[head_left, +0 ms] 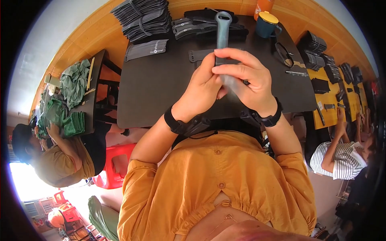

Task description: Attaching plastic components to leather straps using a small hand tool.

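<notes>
Both my hands are raised over the dark table, fingertips together around a grey-blue strap point(223, 32). Its rounded, slotted end points up and away from me. My left hand point(199, 86) pinches the strap from the left, with its thumb and fingers closed. From the other side, my right hand point(253, 80) grips it with bent fingers. A blurred, translucent part hangs below the fingers; I cannot tell whether it belongs to the strap. Beyond my left hand, a flat dark grey piece with small holes point(196, 55) lies partly hidden on the table.
Bundled dark straps point(140, 20) stand at the far left, near a loose flat grey piece point(146, 49). More black straps point(197, 29) lie at the back. A teal mug with yellow lid point(266, 26) and a black loop point(283, 55) are right. People work at side tables.
</notes>
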Available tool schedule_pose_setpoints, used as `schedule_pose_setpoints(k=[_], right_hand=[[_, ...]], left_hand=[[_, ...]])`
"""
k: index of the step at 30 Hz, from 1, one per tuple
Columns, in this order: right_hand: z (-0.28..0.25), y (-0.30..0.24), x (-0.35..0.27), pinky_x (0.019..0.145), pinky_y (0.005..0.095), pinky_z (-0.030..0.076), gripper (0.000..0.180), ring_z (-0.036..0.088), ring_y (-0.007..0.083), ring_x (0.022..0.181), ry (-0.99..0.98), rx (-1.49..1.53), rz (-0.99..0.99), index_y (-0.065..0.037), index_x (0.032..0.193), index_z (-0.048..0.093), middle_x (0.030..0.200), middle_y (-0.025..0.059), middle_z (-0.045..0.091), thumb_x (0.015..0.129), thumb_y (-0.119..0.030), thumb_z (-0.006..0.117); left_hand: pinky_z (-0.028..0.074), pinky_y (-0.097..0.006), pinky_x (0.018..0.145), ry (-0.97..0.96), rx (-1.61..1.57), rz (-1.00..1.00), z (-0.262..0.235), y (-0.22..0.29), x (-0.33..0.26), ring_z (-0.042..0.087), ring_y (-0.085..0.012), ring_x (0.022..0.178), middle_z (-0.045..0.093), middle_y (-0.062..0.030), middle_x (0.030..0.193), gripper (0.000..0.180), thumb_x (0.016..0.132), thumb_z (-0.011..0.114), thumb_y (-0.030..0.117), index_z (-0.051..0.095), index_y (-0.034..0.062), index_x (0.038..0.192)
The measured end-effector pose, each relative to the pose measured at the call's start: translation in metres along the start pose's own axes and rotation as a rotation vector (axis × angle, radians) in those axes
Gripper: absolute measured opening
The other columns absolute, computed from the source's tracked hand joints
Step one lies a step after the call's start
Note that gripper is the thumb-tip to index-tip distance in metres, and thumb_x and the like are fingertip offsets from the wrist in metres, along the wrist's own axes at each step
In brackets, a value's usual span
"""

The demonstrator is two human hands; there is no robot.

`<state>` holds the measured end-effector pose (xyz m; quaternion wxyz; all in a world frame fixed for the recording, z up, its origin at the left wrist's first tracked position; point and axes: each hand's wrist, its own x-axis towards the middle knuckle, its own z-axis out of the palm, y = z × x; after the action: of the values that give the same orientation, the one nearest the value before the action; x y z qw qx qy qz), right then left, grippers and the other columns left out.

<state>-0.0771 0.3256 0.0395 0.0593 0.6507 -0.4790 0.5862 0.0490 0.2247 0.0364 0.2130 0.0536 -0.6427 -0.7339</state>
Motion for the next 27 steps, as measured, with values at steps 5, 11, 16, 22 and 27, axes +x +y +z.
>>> schedule_pose_setpoints(k=[5,11,16,22,27], right_hand=[[0.002,0.007,0.006,0.058,0.0222,0.047,0.011,0.061,0.0108,0.064,0.263,0.030,0.199,-0.002,0.088,0.074,0.074,0.0048,0.068,0.088,-0.012,0.072],[-0.027,0.021,0.035,0.042,0.0187,0.029,0.029,0.042,0.0013,0.043,0.383,0.244,0.518,-0.004,0.075,0.067,0.051,-0.0047,0.049,0.091,-0.028,0.072],[-0.017,0.003,0.032,0.041,0.0186,0.030,0.026,0.044,0.0015,0.043,0.214,0.318,0.658,-0.003,0.080,0.067,0.055,-0.0044,0.050,0.092,-0.026,0.070],[-0.007,-0.003,0.012,0.051,0.0174,0.041,0.025,0.055,0.0040,0.057,0.138,0.405,0.510,0.003,0.104,0.068,0.085,0.0015,0.063,0.087,-0.014,0.075],[0.001,0.022,0.003,0.054,0.0192,0.044,0.021,0.060,0.0070,0.063,0.106,-0.001,0.060,0.000,0.104,0.070,0.094,0.0046,0.069,0.086,-0.012,0.075]], left_hand=[[0.035,-0.020,0.053,-0.043,-0.067,-0.087,0.009,-0.012,-0.010,0.039,-0.0047,0.061,0.050,0.0001,0.083,0.026,0.103,0.046,0.014,0.044,0.0021,0.126],[0.031,-0.020,0.054,-0.106,0.056,-0.141,0.001,-0.017,-0.026,0.037,-0.0054,0.059,0.046,0.0002,0.080,0.030,0.105,0.044,0.018,0.044,0.0024,0.131],[0.049,-0.025,0.063,-0.083,-0.085,-0.115,-0.003,-0.023,-0.005,0.059,-0.0125,0.069,0.056,-0.0047,0.083,0.029,0.104,0.046,0.019,0.044,0.0006,0.127],[0.043,-0.025,0.053,0.040,-0.074,-0.032,-0.001,-0.011,0.014,0.057,-0.0129,0.063,0.058,-0.0061,0.083,0.030,0.104,0.044,0.022,0.046,-0.0003,0.124],[0.040,-0.022,0.047,0.092,0.032,0.014,0.004,-0.017,0.010,0.051,-0.0083,0.054,0.052,-0.0025,0.076,0.026,0.106,0.044,0.026,0.048,0.0011,0.110]])
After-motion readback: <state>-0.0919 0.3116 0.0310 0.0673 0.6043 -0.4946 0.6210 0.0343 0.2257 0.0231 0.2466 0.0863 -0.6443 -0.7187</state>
